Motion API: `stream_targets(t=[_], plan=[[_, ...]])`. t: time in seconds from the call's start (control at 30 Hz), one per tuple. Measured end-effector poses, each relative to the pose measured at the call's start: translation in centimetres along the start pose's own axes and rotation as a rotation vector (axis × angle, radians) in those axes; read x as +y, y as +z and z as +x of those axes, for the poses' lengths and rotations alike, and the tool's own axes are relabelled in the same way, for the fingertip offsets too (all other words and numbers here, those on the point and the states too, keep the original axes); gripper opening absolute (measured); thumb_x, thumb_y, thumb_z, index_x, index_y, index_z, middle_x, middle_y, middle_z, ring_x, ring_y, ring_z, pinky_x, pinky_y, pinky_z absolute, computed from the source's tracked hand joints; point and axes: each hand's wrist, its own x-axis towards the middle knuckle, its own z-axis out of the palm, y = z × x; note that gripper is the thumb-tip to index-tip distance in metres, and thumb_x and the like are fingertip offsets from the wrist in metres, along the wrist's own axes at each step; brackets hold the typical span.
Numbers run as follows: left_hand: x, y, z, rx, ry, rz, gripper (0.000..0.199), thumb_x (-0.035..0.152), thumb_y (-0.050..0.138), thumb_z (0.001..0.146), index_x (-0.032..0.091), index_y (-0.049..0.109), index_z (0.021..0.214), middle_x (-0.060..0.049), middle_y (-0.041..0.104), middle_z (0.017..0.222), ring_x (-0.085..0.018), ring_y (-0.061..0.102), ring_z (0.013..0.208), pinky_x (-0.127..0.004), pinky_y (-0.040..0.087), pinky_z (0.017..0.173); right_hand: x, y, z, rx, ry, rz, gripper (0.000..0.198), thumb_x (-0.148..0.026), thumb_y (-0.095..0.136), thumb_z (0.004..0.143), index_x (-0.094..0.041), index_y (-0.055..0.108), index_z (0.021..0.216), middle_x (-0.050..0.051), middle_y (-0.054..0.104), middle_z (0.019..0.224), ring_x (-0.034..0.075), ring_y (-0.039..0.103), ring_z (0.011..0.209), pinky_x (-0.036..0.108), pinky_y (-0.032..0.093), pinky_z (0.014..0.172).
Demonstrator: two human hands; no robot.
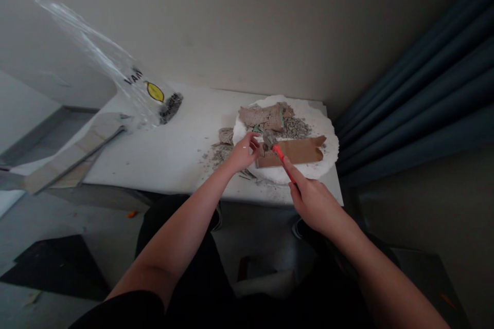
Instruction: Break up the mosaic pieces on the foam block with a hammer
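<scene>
My right hand [314, 200] grips a red-handled tool [281, 157] whose grey head rests among the rubble. A small grey fragment [258, 145] is pinched in my left hand [243, 151] at the left rim of a round white foam slab [322, 164]. On the slab lie a broken grey-brown block [266, 115], loose grey crumbs [295, 127] and a brown cardboard strip [299, 151]. The two hands are close together, with the tool head between them.
The slab sits on a white table [173, 149] against a beige wall. Grey debris [219, 153] spills beside the slab. A clear plastic bag [127, 77] with a yellow label stands at the left, next to wooden boards [73, 154]. A blue curtain [424, 92] hangs at the right.
</scene>
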Motion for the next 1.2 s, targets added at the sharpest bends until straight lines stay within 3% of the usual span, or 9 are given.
stream_targets(t=[0.1, 0.2, 0.47, 0.63, 0.77, 0.9, 1.1, 1.2], plan=[[-0.4, -0.8, 0.3, 0.123, -0.105, 0.061, 0.048, 0.008, 0.053, 0.074, 0.019, 0.048, 0.120, -0.002, 0.065, 0.095, -0.013, 0.060, 0.077, -0.030, 0.047, 0.077, 0.1, 0.4, 0.1, -0.034, 0.001, -0.024, 0.069, -0.020, 0.038, 0.097, -0.023, 0.015, 0.162, 0.009, 0.074, 0.084, 0.025, 0.067, 0.068, 0.031, 0.044, 0.063], [-0.5, -1.3, 0.4, 0.150, -0.181, 0.133, 0.046, 0.008, 0.051, 0.075, 0.019, 0.048, 0.120, -0.003, 0.066, 0.093, -0.014, 0.060, 0.076, -0.031, 0.048, 0.077, 0.2, 0.6, 0.2, -0.015, 0.002, -0.032, 0.070, -0.021, 0.038, 0.098, -0.024, 0.011, 0.162, 0.008, 0.074, 0.084, 0.025, 0.067, 0.069, 0.031, 0.044, 0.063], [0.3, -2.7, -0.5, 0.034, -0.418, 0.563, 0.043, 0.016, 0.047, 0.084, 0.018, 0.049, 0.127, -0.013, 0.069, 0.107, -0.026, 0.067, 0.096, -0.038, 0.050, 0.083, 0.3, 1.6, 0.7, -0.089, 0.037, -0.085, 0.072, -0.019, 0.040, 0.097, -0.024, 0.010, 0.162, 0.010, 0.074, 0.084, 0.026, 0.068, 0.071, 0.033, 0.046, 0.067], [0.1, -4.1, -1.2, 0.006, -0.499, 0.708, 0.041, 0.025, 0.045, 0.088, 0.017, 0.050, 0.128, -0.018, 0.068, 0.115, -0.030, 0.068, 0.102, -0.039, 0.051, 0.083, 0.1, 1.4, 0.6, -0.072, 0.044, -0.085, 0.072, -0.020, 0.038, 0.098, -0.024, 0.006, 0.162, 0.010, 0.074, 0.087, 0.026, 0.068, 0.071, 0.033, 0.046, 0.067], [-1.1, -4.7, -1.9, -0.208, -0.558, 0.807, 0.037, 0.030, 0.045, 0.088, 0.018, 0.060, 0.119, -0.018, 0.070, 0.116, -0.031, 0.067, 0.106, -0.039, 0.053, 0.082, -0.5, 1.5, 0.6, -0.126, 0.038, -0.110, 0.072, -0.019, 0.040, 0.097, -0.023, 0.009, 0.162, 0.011, 0.074, 0.085, 0.027, 0.069, 0.071, 0.034, 0.046, 0.067], [-2.5, -3.9, -3.2, -0.440, -0.489, 0.851, 0.029, 0.027, 0.046, 0.087, 0.018, 0.070, 0.101, -0.017, 0.073, 0.112, -0.030, 0.068, 0.104, -0.038, 0.053, 0.081, -0.1, 1.5, 0.9, -0.114, 0.055, -0.134, 0.070, -0.019, 0.040, 0.098, -0.022, 0.012, 0.162, 0.011, 0.074, 0.086, 0.027, 0.069, 0.072, 0.034, 0.046, 0.068], [-4.0, -1.6, -5.7, -0.533, -0.124, 0.785, 0.028, 0.026, 0.061, 0.081, 0.019, 0.070, 0.106, -0.013, 0.072, 0.112, -0.025, 0.067, 0.102, -0.034, 0.052, 0.084, 2.1, 1.0, 1.5, -0.013, 0.102, -0.164, 0.070, -0.022, 0.038, 0.099, -0.018, 0.010, 0.162, 0.012, 0.074, 0.088, 0.028, 0.068, 0.077, 0.035, 0.046, 0.069], [-4.5, -0.9, -6.3, -0.529, -0.039, 0.796, 0.028, 0.023, 0.057, 0.083, 0.017, 0.071, 0.108, -0.015, 0.070, 0.115, -0.027, 0.068, 0.100, -0.036, 0.053, 0.082, 2.9, 1.0, 1.8, 0.005, 0.131, -0.183, 0.069, -0.023, 0.038, 0.099, -0.017, 0.012, 0.162, 0.013, 0.074, 0.088, 0.029, 0.068, 0.077, 0.036, 0.046, 0.069]])
